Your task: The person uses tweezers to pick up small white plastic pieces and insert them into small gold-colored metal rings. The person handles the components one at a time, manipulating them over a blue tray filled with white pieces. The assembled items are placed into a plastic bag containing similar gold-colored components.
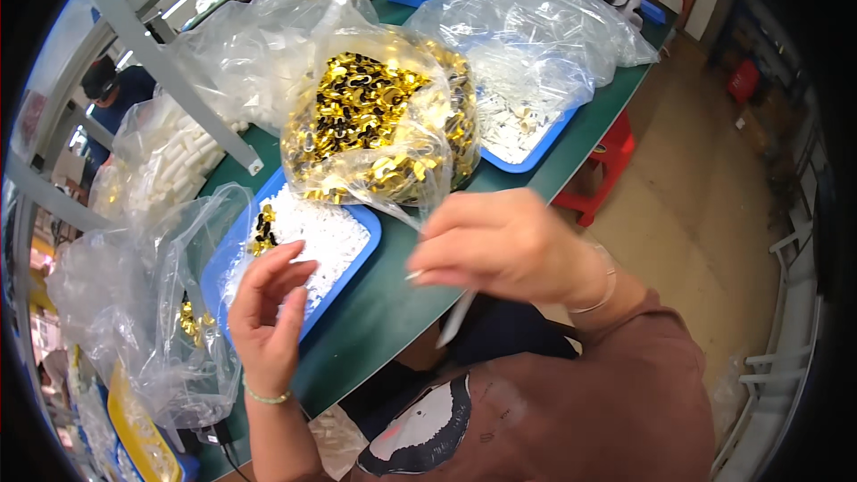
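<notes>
Over the near blue tray (372, 226): our left hand (272, 303) hung, thumb and fingers apart.
White pieces (335, 236): in our tray.
Right hand (504, 245): our fingertips pressed together, apparently on a small pale piece (413, 275), right of the tray.
Handwork: probably single pieces; next, we likely needed both hands' fingertips closer.

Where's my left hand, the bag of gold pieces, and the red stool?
Left hand (264, 330): head view, middle of the hand.
Bag of gold pieces (421, 129): head view, clear plastic.
Red stool (614, 148): head view, side.
</notes>
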